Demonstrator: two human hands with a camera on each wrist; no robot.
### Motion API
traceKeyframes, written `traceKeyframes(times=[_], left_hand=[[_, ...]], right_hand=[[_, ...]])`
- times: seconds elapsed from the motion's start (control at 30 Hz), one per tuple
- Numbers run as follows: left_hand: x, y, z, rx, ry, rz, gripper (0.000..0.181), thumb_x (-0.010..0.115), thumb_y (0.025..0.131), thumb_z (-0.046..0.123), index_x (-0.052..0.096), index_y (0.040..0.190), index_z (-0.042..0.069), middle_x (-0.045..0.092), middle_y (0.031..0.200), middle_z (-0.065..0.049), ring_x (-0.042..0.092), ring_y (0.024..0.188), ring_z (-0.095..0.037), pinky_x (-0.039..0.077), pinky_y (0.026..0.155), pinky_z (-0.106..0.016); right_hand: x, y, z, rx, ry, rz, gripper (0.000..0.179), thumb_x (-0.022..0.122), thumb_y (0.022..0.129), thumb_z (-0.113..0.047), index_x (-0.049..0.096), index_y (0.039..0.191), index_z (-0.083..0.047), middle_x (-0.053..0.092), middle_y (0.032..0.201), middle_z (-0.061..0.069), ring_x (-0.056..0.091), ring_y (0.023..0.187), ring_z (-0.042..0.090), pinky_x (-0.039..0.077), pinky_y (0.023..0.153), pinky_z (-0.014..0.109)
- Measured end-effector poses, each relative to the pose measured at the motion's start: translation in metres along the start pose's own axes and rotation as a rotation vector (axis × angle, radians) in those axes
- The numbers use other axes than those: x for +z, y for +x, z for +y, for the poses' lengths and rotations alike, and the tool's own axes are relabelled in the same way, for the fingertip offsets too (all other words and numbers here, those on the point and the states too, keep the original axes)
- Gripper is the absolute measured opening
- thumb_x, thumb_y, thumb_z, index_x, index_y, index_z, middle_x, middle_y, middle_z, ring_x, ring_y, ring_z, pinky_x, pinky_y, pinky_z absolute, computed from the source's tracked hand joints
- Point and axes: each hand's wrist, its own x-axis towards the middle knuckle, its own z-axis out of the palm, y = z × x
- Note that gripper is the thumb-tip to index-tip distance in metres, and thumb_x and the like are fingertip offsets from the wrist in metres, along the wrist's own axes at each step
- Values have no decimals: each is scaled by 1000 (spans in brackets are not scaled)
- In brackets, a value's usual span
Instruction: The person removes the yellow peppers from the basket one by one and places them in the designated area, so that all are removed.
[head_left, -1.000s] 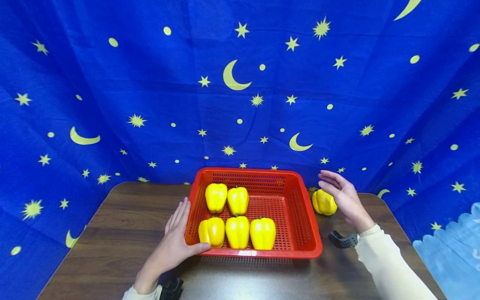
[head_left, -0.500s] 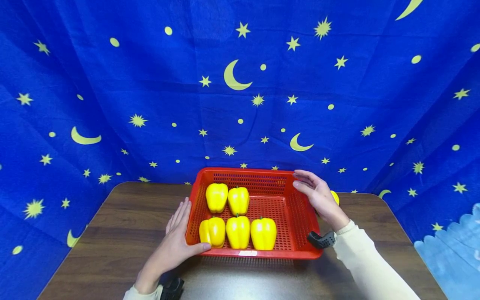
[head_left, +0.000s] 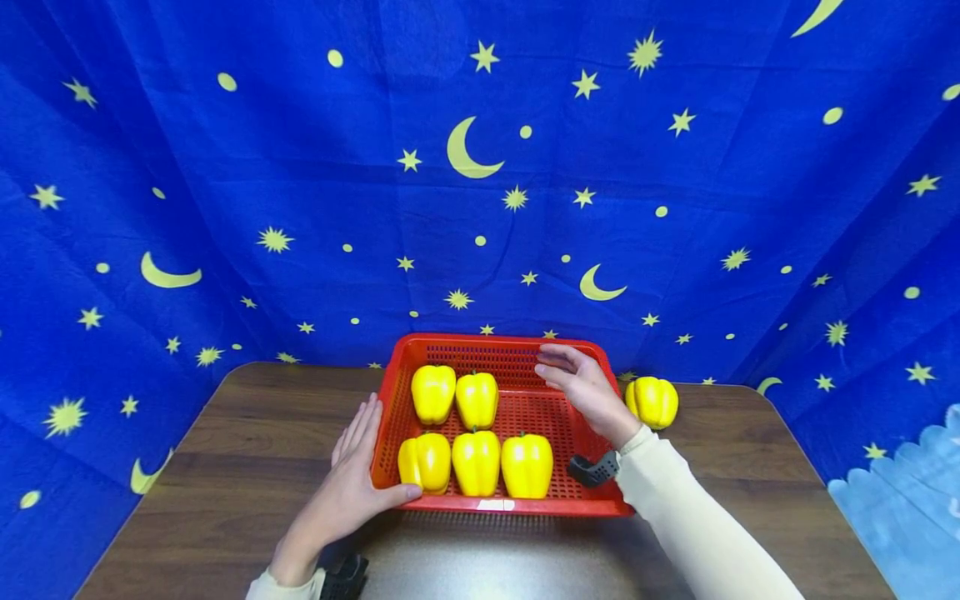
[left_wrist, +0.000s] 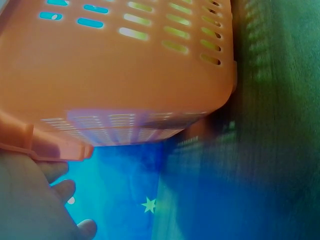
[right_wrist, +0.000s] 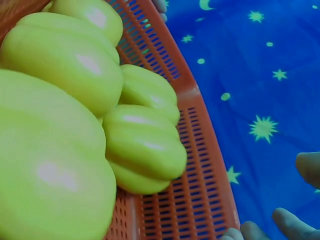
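Observation:
A red plastic basket [head_left: 540, 507] holds several yellow bell peppers: a front row with one pepper [head_left: 476, 462] in its middle, and two behind, among them a pepper [head_left: 432, 394] at the back left. My left hand [head_left: 352, 479] rests against the basket's left side, fingers straight along the outside and thumb on the front rim. My right hand [head_left: 588, 396] hovers over the right part of the basket with its fingers extended and holds nothing. Outside the basket, on its right, one more bell pepper [head_left: 654, 402] lies on the table. In the right wrist view, peppers [right_wrist: 145, 150] stand near the fingertips [right_wrist: 290, 222].
The brown wooden table [head_left: 210, 483] lies under everything. Right behind the basket hangs a blue cloth [head_left: 337, 208] with yellow stars and moons. A light blue scalloped cloth [head_left: 915, 475] hangs at the right. Each wrist bears a black strap [head_left: 594, 471].
My right hand has moved left, from beside the pepper outside to over the basket's right part, uncovering that pepper. The left hand and basket stay put.

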Motion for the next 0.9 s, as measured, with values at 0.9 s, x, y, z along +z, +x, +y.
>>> traceKeyframes(times=[0.9], left_hand=[[0,0,0,3,16,-1,121,83,75,51,11,161,5,7,167,-18,5,151,-42,6,113,-71]], right_hand=[[59,40,11,309,-99,-115,60,69,94,-20,45,144,4,55,132,20,59,105,33,50,99,51]])
